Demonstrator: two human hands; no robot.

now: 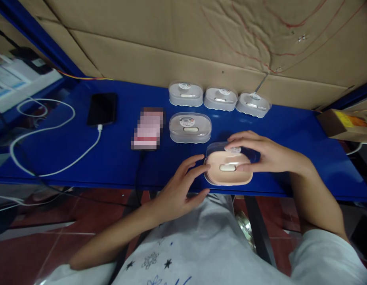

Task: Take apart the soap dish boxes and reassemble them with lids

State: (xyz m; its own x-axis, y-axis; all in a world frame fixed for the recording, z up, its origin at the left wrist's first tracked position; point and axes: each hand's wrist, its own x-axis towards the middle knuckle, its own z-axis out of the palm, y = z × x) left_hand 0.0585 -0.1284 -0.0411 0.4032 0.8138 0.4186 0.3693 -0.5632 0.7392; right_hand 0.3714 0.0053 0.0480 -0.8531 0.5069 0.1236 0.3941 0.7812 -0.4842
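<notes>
An oval box with a peach top (228, 179) and a pale oblong piece in its middle lies near the front edge of the blue table. My right hand (262, 152) is closed on the box's clear plastic cover (215, 148), fingers at the far side and thumb on the near side. The cover bears a round label and looks shifted a little from the peach part. At the box's left side, my left hand (183, 190) has its fingers spread, with the index fingertip touching the rim. Just behind stands a similar box with a greyish top (198, 136).
Three more covered boxes, a left one (186, 99), a middle one (220, 103) and a right one (253, 109), line the cardboard wall (142, 55). A pixelated phone (148, 130) and a black device (102, 109) with a white cable lie left. A cardboard box (346, 124) stands right.
</notes>
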